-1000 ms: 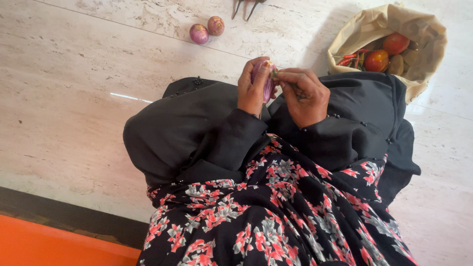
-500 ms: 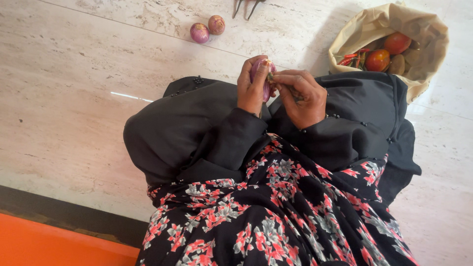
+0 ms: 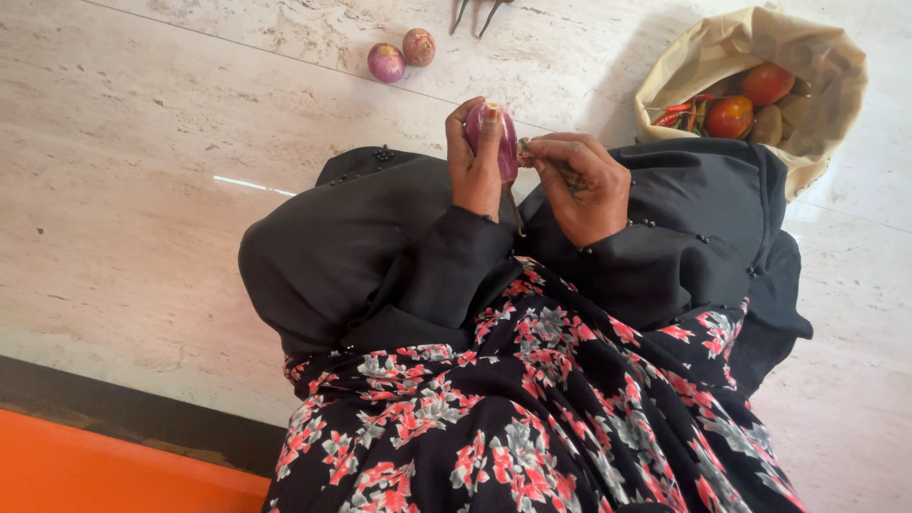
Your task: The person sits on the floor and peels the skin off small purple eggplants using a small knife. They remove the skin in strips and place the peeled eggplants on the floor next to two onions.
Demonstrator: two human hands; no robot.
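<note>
Largest item beyond the grip and to its right: an open tan paper bag (image 3: 817, 66) on the pale stone floor (image 3: 142, 190), rolled rim, holding red tomatoes (image 3: 765, 84), brownish potatoes and red chillies; no label or print visible on it. Ahead of the grip and to its left, well apart, two loose purple onions (image 3: 401, 55) lie touching each other on the floor. At the grip: left hand (image 3: 475, 171) wrapped closed around a purple onion (image 3: 502, 138), held upright above the lap, fingers over its front. Right hand (image 3: 579, 185) just beside it, fingertips pinched shut on a small scrap at the onion's side, likely skin; a thin dark strip hangs below the onion. Judged step: peeling the outer skin, partly done. Next move would call for a steady hold by the left and a pull away along the bulb by the right.
</note>
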